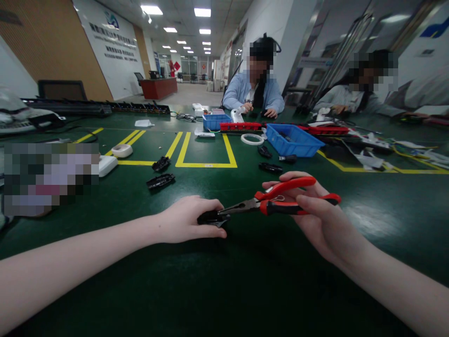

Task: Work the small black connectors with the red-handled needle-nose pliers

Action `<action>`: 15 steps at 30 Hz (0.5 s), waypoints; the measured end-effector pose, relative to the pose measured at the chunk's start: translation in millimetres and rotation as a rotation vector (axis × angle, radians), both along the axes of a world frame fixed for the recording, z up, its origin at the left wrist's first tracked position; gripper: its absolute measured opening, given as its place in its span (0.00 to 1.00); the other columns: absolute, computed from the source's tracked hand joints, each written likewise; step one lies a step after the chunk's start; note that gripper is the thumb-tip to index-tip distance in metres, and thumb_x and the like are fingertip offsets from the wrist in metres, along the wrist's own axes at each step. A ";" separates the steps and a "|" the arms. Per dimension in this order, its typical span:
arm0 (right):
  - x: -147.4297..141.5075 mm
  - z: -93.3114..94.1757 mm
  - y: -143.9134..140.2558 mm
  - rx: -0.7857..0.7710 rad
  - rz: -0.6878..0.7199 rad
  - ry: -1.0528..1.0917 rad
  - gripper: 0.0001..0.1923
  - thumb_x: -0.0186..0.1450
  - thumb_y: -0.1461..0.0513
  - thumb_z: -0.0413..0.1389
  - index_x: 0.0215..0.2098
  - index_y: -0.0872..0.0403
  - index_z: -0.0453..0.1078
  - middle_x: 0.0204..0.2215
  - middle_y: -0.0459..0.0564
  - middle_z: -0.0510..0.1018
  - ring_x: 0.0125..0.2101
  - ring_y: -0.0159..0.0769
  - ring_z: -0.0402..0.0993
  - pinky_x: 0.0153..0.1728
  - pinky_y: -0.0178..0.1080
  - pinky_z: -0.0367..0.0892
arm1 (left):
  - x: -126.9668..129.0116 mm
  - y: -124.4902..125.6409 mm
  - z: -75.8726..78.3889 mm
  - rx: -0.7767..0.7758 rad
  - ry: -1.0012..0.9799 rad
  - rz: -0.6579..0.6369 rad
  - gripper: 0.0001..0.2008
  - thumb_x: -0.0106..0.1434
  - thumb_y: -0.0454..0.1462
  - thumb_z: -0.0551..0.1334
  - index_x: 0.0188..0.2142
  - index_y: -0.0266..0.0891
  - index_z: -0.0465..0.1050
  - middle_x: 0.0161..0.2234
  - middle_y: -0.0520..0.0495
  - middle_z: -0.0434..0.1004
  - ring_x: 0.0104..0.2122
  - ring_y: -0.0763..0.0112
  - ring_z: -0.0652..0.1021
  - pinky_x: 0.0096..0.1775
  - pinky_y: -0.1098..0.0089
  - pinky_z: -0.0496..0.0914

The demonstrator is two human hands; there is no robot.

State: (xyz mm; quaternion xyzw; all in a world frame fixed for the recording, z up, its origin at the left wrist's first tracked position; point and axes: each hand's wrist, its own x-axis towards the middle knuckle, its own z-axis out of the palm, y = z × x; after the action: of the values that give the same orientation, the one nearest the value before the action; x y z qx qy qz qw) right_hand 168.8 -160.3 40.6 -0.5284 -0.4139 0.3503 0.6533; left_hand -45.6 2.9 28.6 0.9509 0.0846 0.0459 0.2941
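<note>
Red-handled needle-nose pliers (277, 202) meet a small black plastic part (210, 217) near the middle of a green desk (245, 281), toward its near edge, the tool's slim tip touching the part's right end. The right hand (308, 210) is closed around the pliers' red grips, thumb lying along the lower handle, while the left hand (187, 220) is curled over the black part, fingers pinching it against the desk surface. Farther back, two loose black housings (160, 173) lie beside a yellow-taped rectangle (206, 150), with a white roll of tape (252, 138) and a blue plastic bin (293, 139) past it toward the desk's far edge. A second, smaller blue bin (214, 121) and a long red tray (240, 126) sit in front of a seated person in a light blue shirt (252, 91); another person (351, 96) works at the far right corner.
</note>
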 end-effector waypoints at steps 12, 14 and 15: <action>2.0 -0.7 -0.1 0.007 0.008 0.020 0.18 0.57 0.56 0.64 0.45 0.46 0.71 0.44 0.51 0.83 0.46 0.48 0.79 0.53 0.58 0.70 | -0.4 -0.4 0.2 -0.005 0.003 -0.010 0.15 0.66 0.49 0.63 0.43 0.40 0.72 0.30 0.52 0.73 0.30 0.67 0.73 0.32 0.71 0.59; 1.6 -1.6 -0.2 -0.001 0.011 0.031 0.18 0.57 0.55 0.64 0.45 0.46 0.71 0.43 0.50 0.83 0.46 0.49 0.79 0.54 0.58 0.69 | -0.4 -0.3 0.3 -0.001 -0.002 -0.009 0.15 0.66 0.49 0.63 0.43 0.40 0.73 0.29 0.52 0.73 0.30 0.67 0.73 0.33 0.71 0.59; 1.3 -1.8 -0.3 -0.005 0.012 0.036 0.18 0.57 0.55 0.64 0.45 0.46 0.71 0.43 0.50 0.83 0.46 0.49 0.79 0.54 0.59 0.69 | -0.3 -0.2 0.3 -0.001 -0.004 -0.009 0.15 0.66 0.49 0.63 0.42 0.40 0.73 0.29 0.52 0.73 0.30 0.67 0.73 0.32 0.71 0.59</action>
State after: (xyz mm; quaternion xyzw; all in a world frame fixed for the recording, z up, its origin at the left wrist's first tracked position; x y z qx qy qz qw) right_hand 170.0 -160.6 38.9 -0.5210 -0.4042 0.3647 0.6573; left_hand -45.9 2.8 28.8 0.9511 0.0798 0.0465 0.2947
